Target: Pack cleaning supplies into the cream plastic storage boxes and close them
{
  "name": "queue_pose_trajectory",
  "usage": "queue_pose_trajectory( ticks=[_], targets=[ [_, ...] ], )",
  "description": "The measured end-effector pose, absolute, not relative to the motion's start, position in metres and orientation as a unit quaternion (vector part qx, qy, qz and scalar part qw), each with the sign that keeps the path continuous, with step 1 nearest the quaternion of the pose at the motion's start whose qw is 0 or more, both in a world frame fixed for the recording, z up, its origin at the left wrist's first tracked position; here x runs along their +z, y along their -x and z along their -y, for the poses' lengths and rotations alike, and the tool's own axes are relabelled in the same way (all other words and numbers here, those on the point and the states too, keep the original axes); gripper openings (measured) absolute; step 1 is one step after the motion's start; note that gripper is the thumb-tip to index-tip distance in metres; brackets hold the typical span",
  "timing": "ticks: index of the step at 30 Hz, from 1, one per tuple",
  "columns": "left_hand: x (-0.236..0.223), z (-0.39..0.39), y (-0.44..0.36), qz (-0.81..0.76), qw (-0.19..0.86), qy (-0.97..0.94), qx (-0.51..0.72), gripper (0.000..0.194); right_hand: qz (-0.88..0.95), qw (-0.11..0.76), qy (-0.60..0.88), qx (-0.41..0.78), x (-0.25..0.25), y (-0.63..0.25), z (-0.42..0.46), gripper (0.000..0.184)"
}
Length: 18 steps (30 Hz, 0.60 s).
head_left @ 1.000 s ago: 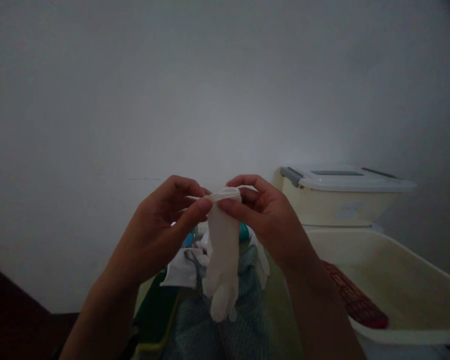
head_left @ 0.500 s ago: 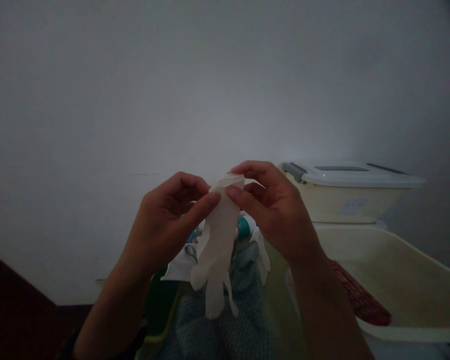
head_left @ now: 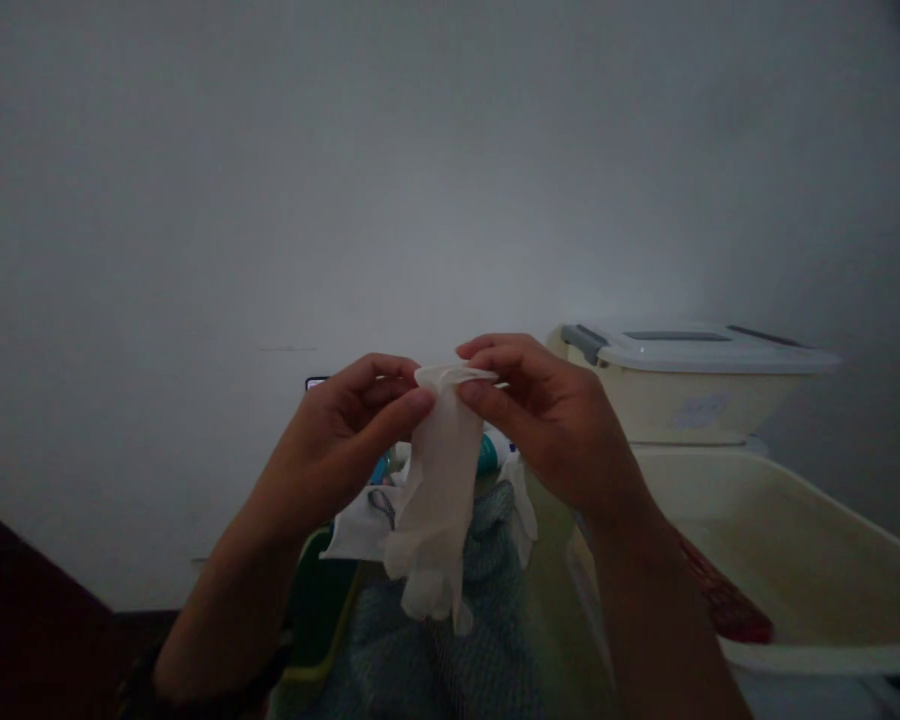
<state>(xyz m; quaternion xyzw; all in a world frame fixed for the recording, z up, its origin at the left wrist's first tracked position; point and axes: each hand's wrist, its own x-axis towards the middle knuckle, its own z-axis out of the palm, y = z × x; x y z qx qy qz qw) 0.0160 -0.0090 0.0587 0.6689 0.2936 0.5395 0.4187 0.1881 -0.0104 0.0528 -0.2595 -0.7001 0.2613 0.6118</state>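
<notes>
A thin white disposable glove [head_left: 442, 480] hangs fingers-down between my two hands, in the middle of the head view. My left hand [head_left: 337, 440] pinches the left side of its cuff between thumb and fingers. On the other side, my right hand [head_left: 555, 420] grips the cuff, its thumb at the front edge and fingertips behind. The cuff's opening shows as a narrow gap at the top. Below and behind it, a second white glove [head_left: 521, 510] lies on a blue-green knitted cloth [head_left: 487, 600].
A cream lidded storage box [head_left: 690, 400] stands at the right, behind a wide cream basin [head_left: 817, 560] with a red patterned item [head_left: 727, 590] in it. A teal-and-white container [head_left: 491, 452], a white cloth-like piece [head_left: 356, 525] and a green tray [head_left: 319, 600] sit below my hands.
Both hands have come down slightly with the glove. The right fingers have shifted on the cuff, its rim now lies flatter, and the glove's fingers hang more bunched.
</notes>
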Motion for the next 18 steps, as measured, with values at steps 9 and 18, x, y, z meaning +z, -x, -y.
queue_pose_trajectory(
  ticks=[9,18],
  targets=[
    [0.059,0.007,-0.015,-0.316,0.35,-0.665,0.579,0.006,0.729,0.575,0.249,0.276,0.055,-0.189,0.017,0.011],
    [0.059,0.011,-0.019,-0.295,0.361,-0.651,0.598,0.024,0.755,0.574,0.273,0.161,0.06,-0.188,0.023,0.012]
  ],
)
